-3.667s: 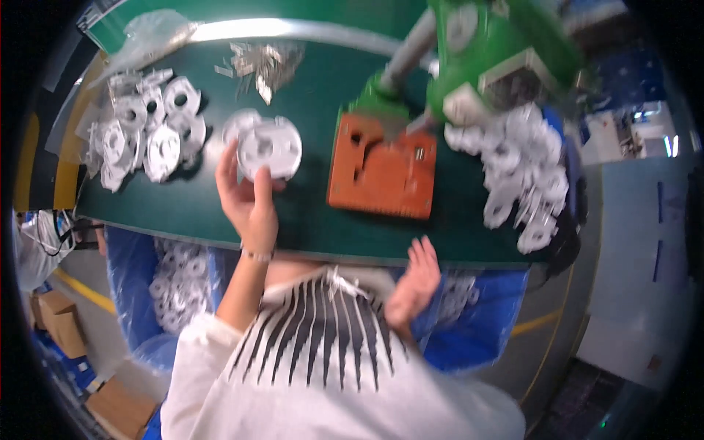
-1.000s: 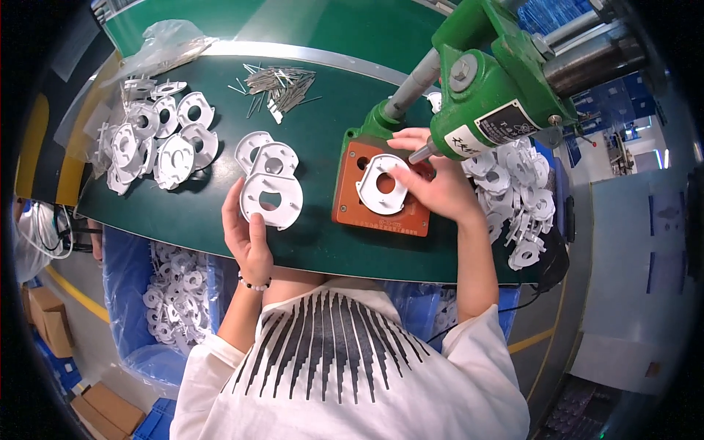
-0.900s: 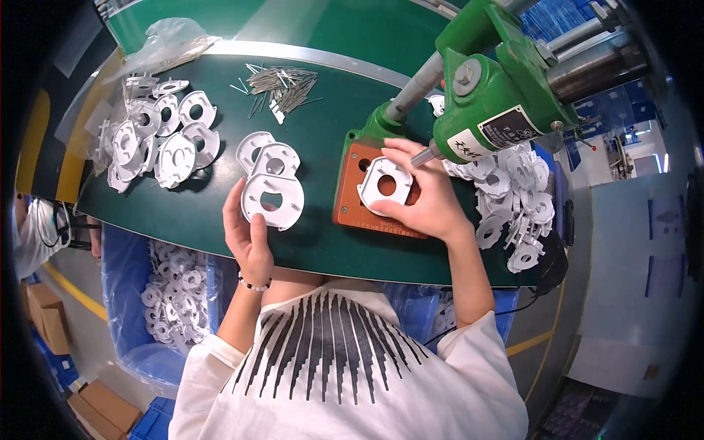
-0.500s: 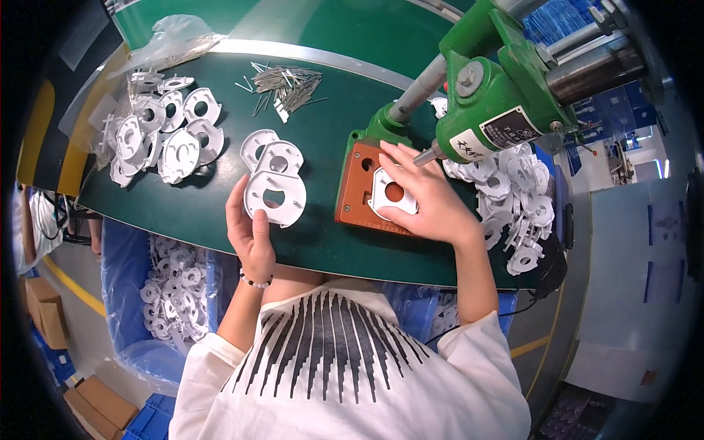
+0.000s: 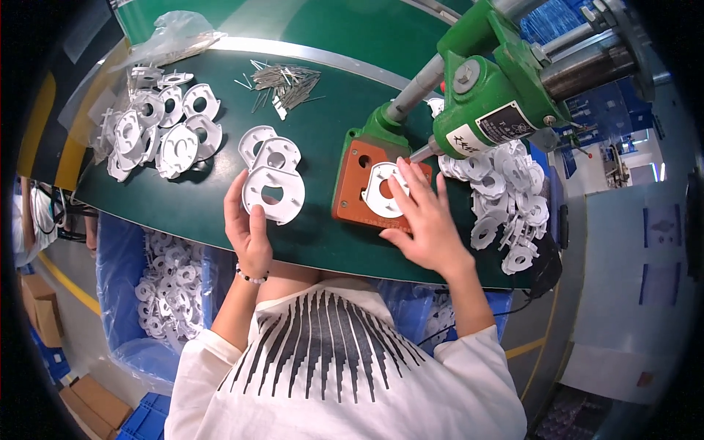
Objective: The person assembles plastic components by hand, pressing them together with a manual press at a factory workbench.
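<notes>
My left hand [image 5: 248, 231] grips the near-left edge of a white plastic ring-shaped part [image 5: 292, 196], thumb at the front and fingers along its side. Two similar parts overlap just beyond it, the nearer being a white ring piece [image 5: 287, 149]. My right hand [image 5: 431, 227] is open, fingers spread and thumb apart. Its fingertips rest over the right side of another white plastic part [image 5: 375, 182], which lies on the brown fixture block [image 5: 352, 192]. Whether they press on it I cannot tell. Above the hand is the metal tip [image 5: 422, 152] of a green hand press [image 5: 477, 103].
Piles of white parts sit at the left [image 5: 178, 150] and right [image 5: 513, 187] of the green table [image 5: 213, 213]. Thin metal pins [image 5: 290, 84] lie in a heap toward the back. A plastic-lined blue bin [image 5: 121, 293] with more parts stands below.
My right hand has drawn back toward me and spread its fingers, uncovering more of the part on the fixture, which now sits turned. My left hand keeps its hold.
</notes>
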`<state>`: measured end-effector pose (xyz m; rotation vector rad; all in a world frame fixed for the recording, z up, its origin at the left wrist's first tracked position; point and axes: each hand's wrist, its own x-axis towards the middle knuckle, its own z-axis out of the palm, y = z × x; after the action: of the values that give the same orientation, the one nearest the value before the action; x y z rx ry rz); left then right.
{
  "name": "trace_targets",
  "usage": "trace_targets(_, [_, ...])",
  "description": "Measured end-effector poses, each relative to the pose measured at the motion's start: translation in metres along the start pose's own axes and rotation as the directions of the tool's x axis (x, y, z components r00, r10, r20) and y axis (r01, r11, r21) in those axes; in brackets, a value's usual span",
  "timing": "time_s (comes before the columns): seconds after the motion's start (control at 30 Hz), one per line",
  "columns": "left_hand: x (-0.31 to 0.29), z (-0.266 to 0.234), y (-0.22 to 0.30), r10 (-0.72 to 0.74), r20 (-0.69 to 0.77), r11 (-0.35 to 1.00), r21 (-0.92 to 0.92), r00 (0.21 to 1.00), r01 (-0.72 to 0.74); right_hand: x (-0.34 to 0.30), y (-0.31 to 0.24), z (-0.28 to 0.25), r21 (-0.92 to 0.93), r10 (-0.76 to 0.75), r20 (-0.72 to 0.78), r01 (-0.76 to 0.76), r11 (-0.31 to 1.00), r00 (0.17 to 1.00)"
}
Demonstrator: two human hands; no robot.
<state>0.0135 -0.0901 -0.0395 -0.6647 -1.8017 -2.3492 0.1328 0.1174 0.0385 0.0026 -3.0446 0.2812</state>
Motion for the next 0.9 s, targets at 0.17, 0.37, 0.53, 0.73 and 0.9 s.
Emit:
trace_targets(0.17, [-0.001,0.001,-0.002,-0.018,0.003,0.999,-0.044,1.000,0.019,-0.004,-0.001,0.001,-0.069,0.057,0.006,-0.057,0.996,0.998])
trace_targets(0.37, [-0.003,0.001,0.004,-0.031,-0.005,0.997,-0.064,0.999,0.031,-0.015,0.049,-0.006,0.709,0.366,-0.319,-0.036,0.704,0.874])
trace_targets(0.53, [-0.005,0.021,0.045,0.170,0.496,0.985,-0.105,0.851,-0.136,0.042,0.171,-0.056,0.547,0.270,-0.518,0.072,0.834,0.811])
trace_targets(0.73, [0.003,0.072,0.050,0.373,0.705,0.848,0.006,0.604,-0.530,0.143,0.135,-0.129,0.290,-0.010,-0.618,0.240,0.926,0.786])
trace_targets(0.9, [-0.005,0.086,0.028,0.380,0.748,0.824,-0.008,0.544,-0.566,0.122,0.216,-0.293,0.803,0.493,-0.559,0.286,0.524,0.666])
